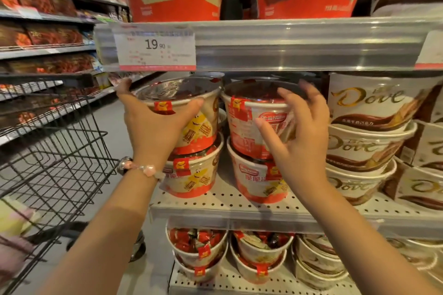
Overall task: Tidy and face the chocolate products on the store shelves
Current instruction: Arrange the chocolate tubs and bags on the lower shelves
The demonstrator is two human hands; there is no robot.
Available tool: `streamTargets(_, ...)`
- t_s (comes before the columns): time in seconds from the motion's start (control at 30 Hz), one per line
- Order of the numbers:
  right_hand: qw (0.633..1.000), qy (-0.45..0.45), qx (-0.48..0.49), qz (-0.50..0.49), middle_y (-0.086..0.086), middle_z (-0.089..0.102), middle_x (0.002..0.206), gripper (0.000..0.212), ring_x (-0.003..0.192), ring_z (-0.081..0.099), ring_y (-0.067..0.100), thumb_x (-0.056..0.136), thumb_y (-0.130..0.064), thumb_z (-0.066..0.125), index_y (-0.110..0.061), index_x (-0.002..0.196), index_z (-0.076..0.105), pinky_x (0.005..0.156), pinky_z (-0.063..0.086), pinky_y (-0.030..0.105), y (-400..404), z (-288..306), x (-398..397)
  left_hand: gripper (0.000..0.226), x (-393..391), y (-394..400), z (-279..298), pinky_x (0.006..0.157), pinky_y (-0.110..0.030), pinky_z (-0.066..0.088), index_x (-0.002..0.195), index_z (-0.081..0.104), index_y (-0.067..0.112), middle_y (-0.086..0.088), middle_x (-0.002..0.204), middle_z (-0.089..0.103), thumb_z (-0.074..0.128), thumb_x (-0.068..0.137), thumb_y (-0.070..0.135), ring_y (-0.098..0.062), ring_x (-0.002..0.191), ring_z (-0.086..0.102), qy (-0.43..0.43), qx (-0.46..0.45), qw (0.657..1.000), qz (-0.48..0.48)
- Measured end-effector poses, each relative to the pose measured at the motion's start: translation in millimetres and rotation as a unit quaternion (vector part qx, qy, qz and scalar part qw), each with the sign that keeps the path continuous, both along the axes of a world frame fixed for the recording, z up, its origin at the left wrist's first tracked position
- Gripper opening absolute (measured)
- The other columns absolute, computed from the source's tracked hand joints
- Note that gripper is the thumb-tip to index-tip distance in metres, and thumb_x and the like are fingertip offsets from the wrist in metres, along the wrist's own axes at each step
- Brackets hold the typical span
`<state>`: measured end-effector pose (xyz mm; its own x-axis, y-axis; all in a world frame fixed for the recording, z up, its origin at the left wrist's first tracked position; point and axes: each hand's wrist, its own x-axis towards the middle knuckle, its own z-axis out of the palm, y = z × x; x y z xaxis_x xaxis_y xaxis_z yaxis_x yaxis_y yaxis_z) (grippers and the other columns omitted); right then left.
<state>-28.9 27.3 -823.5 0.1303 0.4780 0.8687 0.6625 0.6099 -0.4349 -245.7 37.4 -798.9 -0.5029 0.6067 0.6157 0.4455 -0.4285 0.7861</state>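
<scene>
Red-and-cream wafer tubs: my left hand (153, 124) grips the upper-left tub (189, 112); my right hand (297, 132), fingers spread, seemingly touches its neighbour (249, 122). Rotate logos forward, square stacks.

- The price tag (157, 48) small print is blurred past reading.
- Boxes above the price tag are cut by the top edge.
- Tub fronts below it sit partly behind the left hand (153, 124) and right hand (297, 132).
</scene>
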Motion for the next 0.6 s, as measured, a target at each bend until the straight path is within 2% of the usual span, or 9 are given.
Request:
streamTargets(0.07,1.000,0.026,-0.010,0.013,0.014,0.025,0.150,0.071,0.140,0.019,0.016,0.081,-0.038,0.070,-0.015,0.140,0.038,0.114,0.021,0.020,-2.6,-10.7,-1.3,0.120,0.9,-0.6,-1.8,0.104,-0.035,0.041,0.138,0.018,0.027,0.002,0.137,0.041,0.080,0.043,0.063,-0.014,0.125,0.042,-0.012,0.000,1.000,-0.002)
streamTargets(0.13,0.997,0.060,-0.028,0.030,0.013,0.017,0.153,0.090,0.144,0.014,0.019,0.077,-0.036,0.074,-0.013,0.147,0.021,0.117,0.024,0.038,-5.5,-23.3,-1.3,0.122,2.1,-2.6,-2.9,0.098,-0.022,0.042,0.140,0.016,0.024,0.006,0.134,0.040,0.082,0.044,0.061,-0.009,0.122,0.043,-0.027,0.005,0.999,-0.022)
streamTargets(0.2,0.994,0.093,-0.048,0.042,0.010,0.016,0.153,0.102,0.145,0.015,0.019,0.073,-0.037,0.077,-0.013,0.148,0.013,0.113,0.029,0.047,-8.4,-34.5,-1.3,0.123,2.3,-6.0,-5.0,0.088,-0.010,0.038,0.143,0.013,0.023,0.008,0.134,0.038,0.081,0.045,0.054,-0.004,0.118,0.043,-0.030,0.007,0.998,-0.046)
streamTargets(0.23,0.992,0.105,-0.061,0.043,0.007,0.017,0.153,0.106,0.144,0.017,0.018,0.070,-0.037,0.079,-0.012,0.148,0.011,0.113,0.030,0.048,-9.4,-39.0,-1.7,0.125,1.6,-7.5,-7.6,0.089,-0.012,0.037,0.144,0.010,0.023,0.007,0.137,0.037,0.080,0.044,0.052,-0.005,0.120,0.042,-0.025,0.004,0.998,-0.057)
streamTargets(0.33,0.988,0.121,-0.094,0.036,-0.002,0.020,0.147,0.115,0.142,0.022,0.017,0.064,-0.034,0.085,-0.011,0.149,0.011,0.113,0.031,0.044,-9.7,-46.5,-4.3,0.137,-2.7,-10.4,-18.7,0.104,-0.030,0.036,0.145,0.002,0.027,0.003,0.147,0.030,0.084,0.039,0.058,-0.008,0.129,0.038,0.001,-0.027,0.997,-0.067)
streamTargets(0.4,0.985,0.129,-0.114,0.028,0.000,0.023,0.149,0.119,0.141,0.023,0.016,0.060,-0.041,0.084,-0.013,0.149,0.011,0.114,0.031,0.042,-9.5,-44.6,-6.9,0.141,-2.9,-12.7,-24.5,0.106,-0.036,0.037,0.144,0.000,0.031,0.003,0.147,0.030,0.085,0.035,0.058,-0.010,0.130,0.038,0.017,-0.053,0.996,-0.068)
streamTargets(0.5,0.980,0.130,-0.148,0.020,0.004,0.025,0.152,0.123,0.140,0.026,0.017,0.056,-0.058,0.077,-0.016,0.150,0.009,0.113,0.032,0.044,-6.7,-37.0,-9.7,0.139,-1.4,-12.5,-29.6,0.096,-0.024,0.035,0.146,-0.005,0.026,0.004,0.141,0.039,0.088,0.042,0.040,-0.003,0.120,0.042,0.027,-0.082,0.993,-0.077)
streamTargets(0.6,0.976,0.107,-0.187,0.016,0.002,0.034,0.148,0.125,0.135,0.036,0.018,0.051,-0.067,0.072,-0.020,0.149,0.009,0.108,0.038,0.046,-2.0,-29.8,-5.9,0.130,-2.0,-10.2,-29.8,0.088,-0.020,0.036,0.146,0.002,0.023,0.007,0.132,0.045,0.089,0.049,0.032,-0.001,0.109,0.043,0.044,-0.102,0.991,-0.073)
